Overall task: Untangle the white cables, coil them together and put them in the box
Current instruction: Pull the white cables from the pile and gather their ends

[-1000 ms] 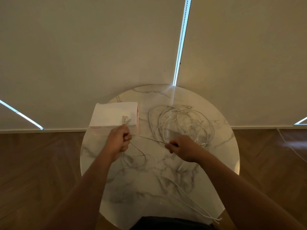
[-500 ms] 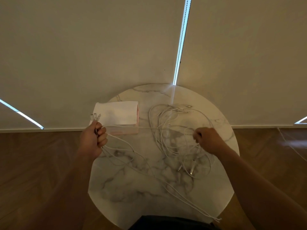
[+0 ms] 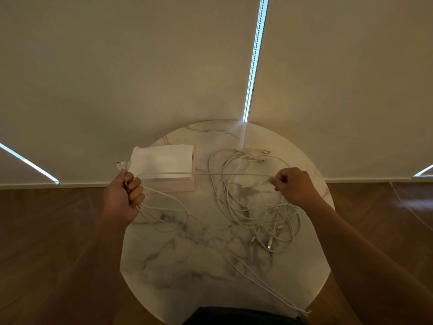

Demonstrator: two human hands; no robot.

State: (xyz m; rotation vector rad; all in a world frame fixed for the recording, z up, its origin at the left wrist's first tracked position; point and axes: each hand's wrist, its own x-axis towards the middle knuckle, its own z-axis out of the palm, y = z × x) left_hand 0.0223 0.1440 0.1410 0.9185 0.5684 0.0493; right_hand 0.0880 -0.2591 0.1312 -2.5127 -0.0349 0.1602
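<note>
A loose tangle of white cables [image 3: 255, 207] lies on the right half of the round marble table [image 3: 187, 273]. My left hand [image 3: 124, 198], just off the table's left edge, is closed around several cable ends whose plugs stick up above the fist. My right hand [image 3: 295, 184] pinches one cable over the tangle. That cable runs taut between both hands, passing in front of the pale pink box [image 3: 164, 168], which stands at the table's back left. More strands sag from my left hand and trail across the table to its near right edge.
Pale roller blinds with narrow bright gaps fill the background behind the table. Dark wooden floor [image 3: 46, 242] surrounds the table. A thin cord [image 3: 407, 205] hangs at the far right by the wall.
My hands have moved apart: the left went left past the table edge, the right went right over the tangle. The cable between them is now stretched taut and the tangle has spread.
</note>
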